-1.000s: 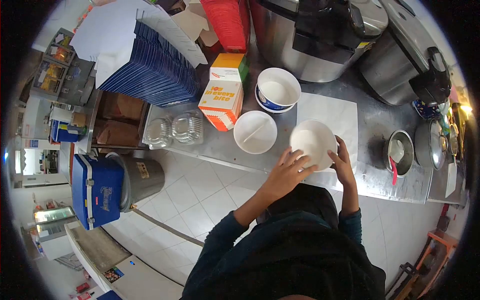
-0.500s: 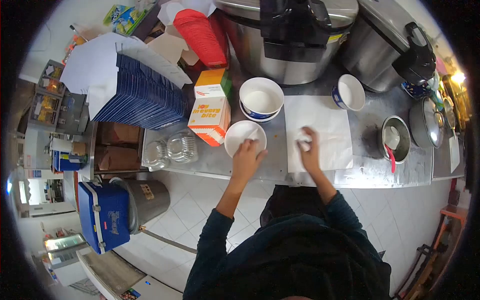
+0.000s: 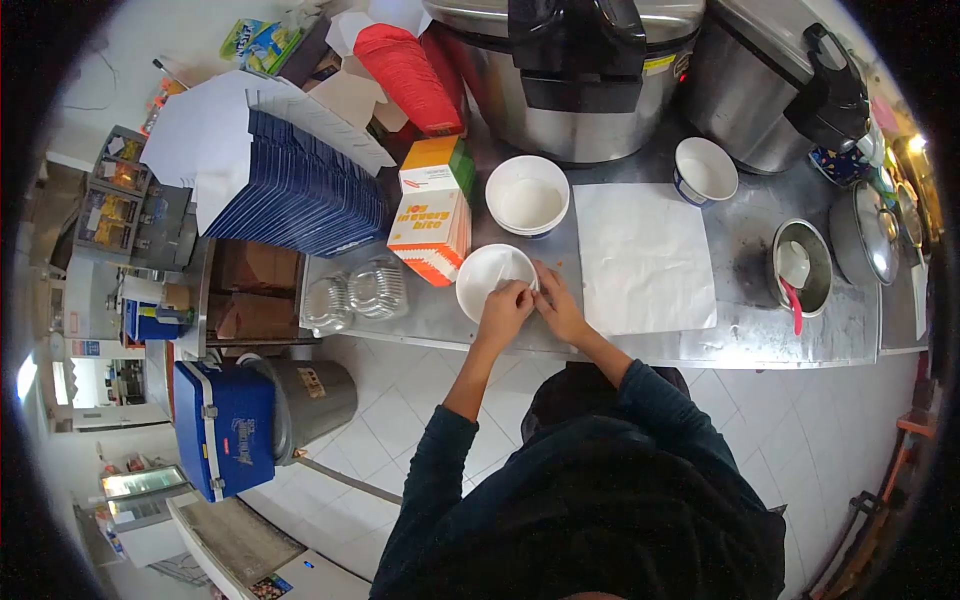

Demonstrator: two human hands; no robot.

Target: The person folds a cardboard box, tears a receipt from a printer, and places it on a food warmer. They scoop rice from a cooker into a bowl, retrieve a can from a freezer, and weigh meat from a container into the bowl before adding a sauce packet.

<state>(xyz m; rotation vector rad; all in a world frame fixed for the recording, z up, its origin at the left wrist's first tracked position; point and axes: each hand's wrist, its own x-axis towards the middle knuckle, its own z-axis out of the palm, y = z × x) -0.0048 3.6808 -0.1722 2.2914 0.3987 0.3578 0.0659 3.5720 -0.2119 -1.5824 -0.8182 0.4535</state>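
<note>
A white paper bowl [image 3: 478, 283] stands near the front edge of the metal counter, with a thin pale strip-like thing inside it. At its right rim my left hand [image 3: 506, 312] is closed in a pinch. My right hand [image 3: 562, 310] meets it there, fingers bent against the rim, and a small white piece [image 3: 535, 286] shows between the two hands. Its exact kind is too small to tell. Behind this bowl stands another white bowl [image 3: 527, 197] with white contents. A white sheet of paper [image 3: 645, 260] lies flat to the right of my hands.
Orange boxes [image 3: 428, 232], clear plastic containers [image 3: 378, 288] and a stack of blue cartons [image 3: 300, 190] stand left. Two large cookers [image 3: 590, 120] line the back. Rightward are a blue-and-white bowl [image 3: 706, 170] and a metal bowl [image 3: 818, 285] holding a pink-handled ladle [image 3: 793, 300].
My right hand has moved left from above the paper sheet to the bowl's rim, bringing a small white piece. My left hand has drawn from over the bowl to its right edge, fingers now pinched.
</note>
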